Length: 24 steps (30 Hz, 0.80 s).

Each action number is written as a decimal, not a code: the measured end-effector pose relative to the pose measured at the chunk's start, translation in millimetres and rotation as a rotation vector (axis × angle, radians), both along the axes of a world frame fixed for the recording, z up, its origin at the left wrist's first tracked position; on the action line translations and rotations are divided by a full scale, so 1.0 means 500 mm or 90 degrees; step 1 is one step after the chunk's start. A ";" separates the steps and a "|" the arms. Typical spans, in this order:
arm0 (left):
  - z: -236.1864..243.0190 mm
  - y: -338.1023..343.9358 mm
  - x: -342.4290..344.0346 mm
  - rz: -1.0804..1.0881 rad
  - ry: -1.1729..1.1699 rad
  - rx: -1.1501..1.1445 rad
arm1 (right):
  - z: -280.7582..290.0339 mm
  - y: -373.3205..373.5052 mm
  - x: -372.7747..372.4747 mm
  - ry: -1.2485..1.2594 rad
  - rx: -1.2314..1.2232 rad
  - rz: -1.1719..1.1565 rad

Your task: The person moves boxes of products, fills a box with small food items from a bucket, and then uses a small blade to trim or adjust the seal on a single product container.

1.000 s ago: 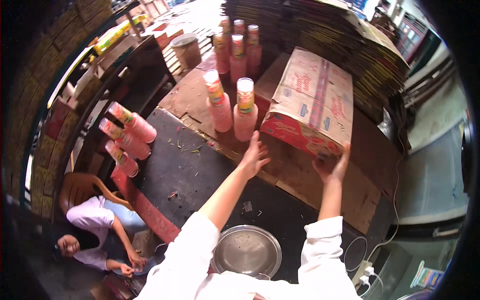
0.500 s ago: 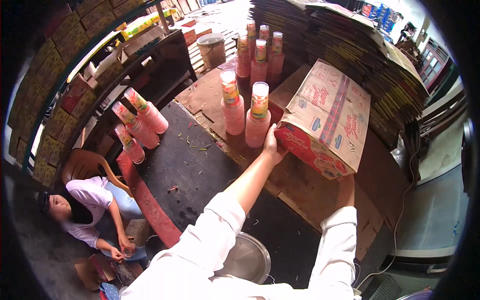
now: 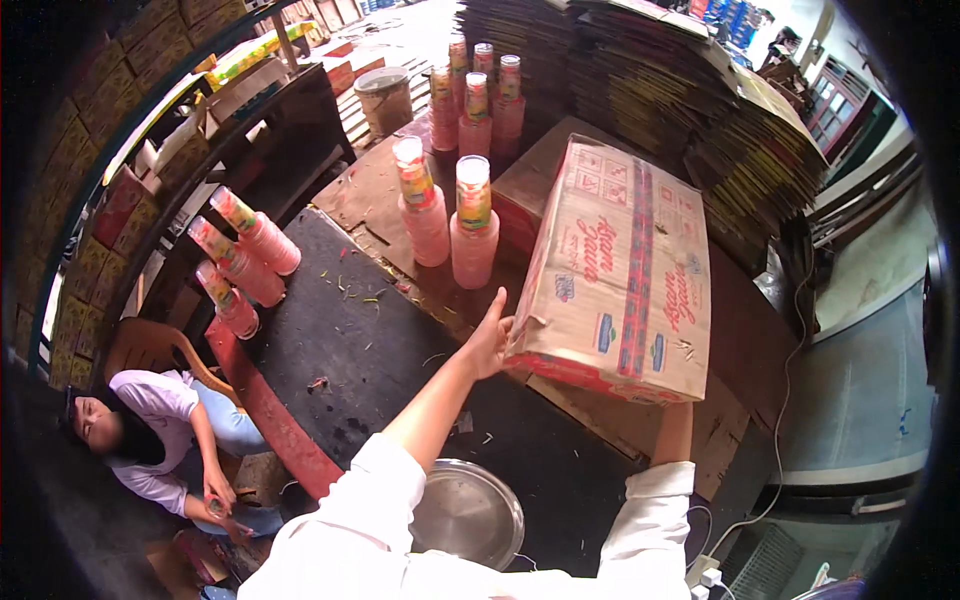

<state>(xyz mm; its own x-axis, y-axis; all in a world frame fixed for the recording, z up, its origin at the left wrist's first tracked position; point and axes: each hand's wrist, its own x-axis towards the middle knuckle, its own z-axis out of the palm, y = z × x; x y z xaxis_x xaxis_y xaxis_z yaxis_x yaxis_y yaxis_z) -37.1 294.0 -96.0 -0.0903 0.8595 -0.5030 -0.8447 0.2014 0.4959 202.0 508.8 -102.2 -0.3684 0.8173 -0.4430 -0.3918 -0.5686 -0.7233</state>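
Observation:
My left hand (image 3: 492, 340) grips the near left corner of a brown cardboard box (image 3: 615, 270) with red print and a taped seam. My right hand is hidden beneath the box's near edge; only the wrist (image 3: 672, 430) shows below it. The box is raised at a tilt over the cardboard-covered table (image 3: 360, 210), partly in front of another carton (image 3: 525, 180). Just left of it stand two tall stacks of pink plastic cups (image 3: 472, 245) topped with patterned ones.
More cup stacks stand behind (image 3: 478, 130) and lie leaning at the left (image 3: 245, 265). A seated co-worker (image 3: 150, 430) is at lower left. A steel basin (image 3: 470, 510) is below my arms. Flattened cardboard (image 3: 680, 90) is piled behind; a white cable (image 3: 790, 400) runs at the right.
My left hand has closed on the box's corner. The box has come toward me and downward in the picture, tilting, and now covers my right hand.

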 end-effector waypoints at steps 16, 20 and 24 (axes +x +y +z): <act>0.098 -0.060 0.049 0.134 0.519 -0.107 | -0.135 -0.197 0.061 -0.116 -0.026 -0.095; 0.023 -0.139 0.096 0.204 0.451 -0.066 | -0.151 -0.259 0.072 -0.149 -0.051 -0.082; 0.137 -0.225 0.130 0.157 0.474 -0.024 | -0.128 -0.300 0.084 -0.182 -0.029 -0.064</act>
